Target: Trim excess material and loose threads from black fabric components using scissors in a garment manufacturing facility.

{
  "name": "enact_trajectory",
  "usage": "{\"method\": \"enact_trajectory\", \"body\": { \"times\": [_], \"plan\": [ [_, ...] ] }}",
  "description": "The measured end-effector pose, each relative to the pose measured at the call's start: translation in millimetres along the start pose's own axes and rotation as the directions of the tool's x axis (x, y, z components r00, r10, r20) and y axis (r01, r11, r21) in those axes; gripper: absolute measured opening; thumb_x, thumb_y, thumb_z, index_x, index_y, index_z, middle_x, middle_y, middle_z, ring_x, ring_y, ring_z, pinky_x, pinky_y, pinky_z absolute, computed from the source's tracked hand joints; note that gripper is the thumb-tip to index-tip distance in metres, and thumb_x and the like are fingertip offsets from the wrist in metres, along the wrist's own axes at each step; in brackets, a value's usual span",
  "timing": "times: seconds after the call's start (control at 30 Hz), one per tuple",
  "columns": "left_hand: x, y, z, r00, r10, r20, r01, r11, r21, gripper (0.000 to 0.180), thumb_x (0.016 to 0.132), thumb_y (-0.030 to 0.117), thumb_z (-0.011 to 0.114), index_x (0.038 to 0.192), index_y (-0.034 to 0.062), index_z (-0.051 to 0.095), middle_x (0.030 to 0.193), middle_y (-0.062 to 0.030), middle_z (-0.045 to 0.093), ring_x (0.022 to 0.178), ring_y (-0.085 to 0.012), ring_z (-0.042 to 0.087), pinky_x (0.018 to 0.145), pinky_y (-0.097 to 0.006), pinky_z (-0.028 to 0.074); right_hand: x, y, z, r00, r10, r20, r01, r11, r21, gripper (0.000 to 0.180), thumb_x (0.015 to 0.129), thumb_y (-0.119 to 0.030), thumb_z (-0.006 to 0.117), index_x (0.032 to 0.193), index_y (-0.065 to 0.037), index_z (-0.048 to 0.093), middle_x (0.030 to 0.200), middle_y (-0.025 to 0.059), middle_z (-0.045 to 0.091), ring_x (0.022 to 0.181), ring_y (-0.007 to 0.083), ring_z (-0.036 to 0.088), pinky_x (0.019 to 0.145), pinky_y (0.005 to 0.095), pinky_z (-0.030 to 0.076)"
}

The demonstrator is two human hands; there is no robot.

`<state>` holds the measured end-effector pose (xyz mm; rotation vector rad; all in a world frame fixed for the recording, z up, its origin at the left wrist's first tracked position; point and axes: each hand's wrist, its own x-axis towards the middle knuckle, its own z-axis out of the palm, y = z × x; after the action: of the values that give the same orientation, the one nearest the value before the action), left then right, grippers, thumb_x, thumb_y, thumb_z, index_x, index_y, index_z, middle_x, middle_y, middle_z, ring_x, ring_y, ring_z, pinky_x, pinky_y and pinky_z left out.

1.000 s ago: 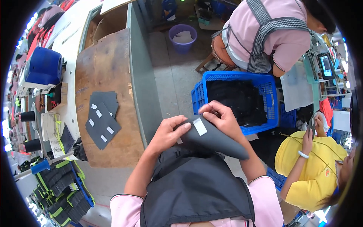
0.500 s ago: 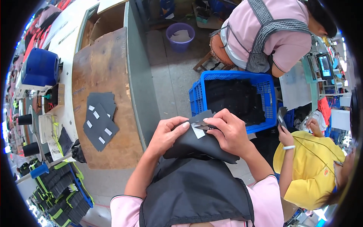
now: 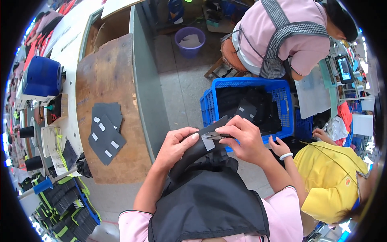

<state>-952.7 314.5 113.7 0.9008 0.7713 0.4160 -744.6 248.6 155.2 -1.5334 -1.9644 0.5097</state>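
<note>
My left hand [image 3: 176,146] pinches the edge of a black fabric piece [image 3: 186,160] between thumb and fingers, above my dark apron. On that piece sits a white label [image 3: 208,143]. Closed around small thread snips [image 3: 215,137], my right hand [image 3: 243,140] holds their metal tips against the label's upper part. Whether the blades are cutting cannot be made out. Just beyond my right hand stands a blue plastic crate [image 3: 250,82] with black pieces in it. A dark piece with white labels [image 3: 246,110] lies on top there.
A worn wooden board [image 3: 111,68] at left carries dark grey labelled pieces [image 3: 107,133]. A purple basket [image 3: 189,51] stands on the floor ahead. One co-worker [image 3: 296,40] sits beyond the crate; another in yellow [image 3: 334,177] is close at my right, an open hand [image 3: 281,148] near the crate.
The dark piece in the yellow-clad co-worker's hand is gone from it; a labelled dark piece now lies in the crate. My fabric's right part has swung inward; my hands stay almost in place.
</note>
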Motion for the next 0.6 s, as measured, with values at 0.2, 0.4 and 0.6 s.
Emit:
{"method": "enact_trajectory", "body": {
  "times": [0.2, 0.4, 0.6],
  "plan": [
    [1, 4, 0, 0.998, -0.029, 0.059, 0.028, 0.999, 0.019, 0.024, 0.089, 0.02, 0.054, 0.097, -0.0017, 0.061, 0.079, 0.0011, 0.06, 0.07, -0.0029, 0.052, 0.063, -0.018, 0.042, 10, 5, -8, 0.988, -0.137, 0.069, 0.14, 0.989, -0.042, 0.027, 0.065, -0.006, 0.071, 0.09, -0.009, 0.063, 0.077, 0.0046, 0.054, 0.064, 0.0215, 0.053, 0.057, 0.0312, 0.043],
    [0, 4, 2, 0.998, -0.058, 0.017, 0.059, 0.997, -0.042, 0.023, 0.09, 0.022, 0.053, 0.094, 0.0006, 0.061, 0.076, 0.0025, 0.059, 0.067, -0.002, 0.051, 0.06, -0.018, 0.041, -1, 4, 7, 0.998, -0.013, -0.064, 0.017, 0.999, 0.051, 0.026, 0.064, -0.005, 0.071, 0.089, -0.008, 0.064, 0.076, 0.0051, 0.054, 0.064, 0.0219, 0.054, 0.057, 0.0315, 0.044],
    [-2, 6, 3, 0.998, -0.064, 0.007, 0.064, 0.998, -0.008, 0.024, 0.09, 0.024, 0.052, 0.09, 0.0012, 0.061, 0.073, 0.0017, 0.059, 0.064, -0.0024, 0.051, 0.058, -0.018, 0.041, -6, -6, 4, 1.0, -0.024, -0.02, 0.024, 1.0, -0.013, 0.029, 0.065, -0.007, 0.071, 0.092, -0.008, 0.06, 0.078, 0.0052, 0.052, 0.065, 0.0223, 0.053, 0.057, 0.0316, 0.044]
  ]
}}
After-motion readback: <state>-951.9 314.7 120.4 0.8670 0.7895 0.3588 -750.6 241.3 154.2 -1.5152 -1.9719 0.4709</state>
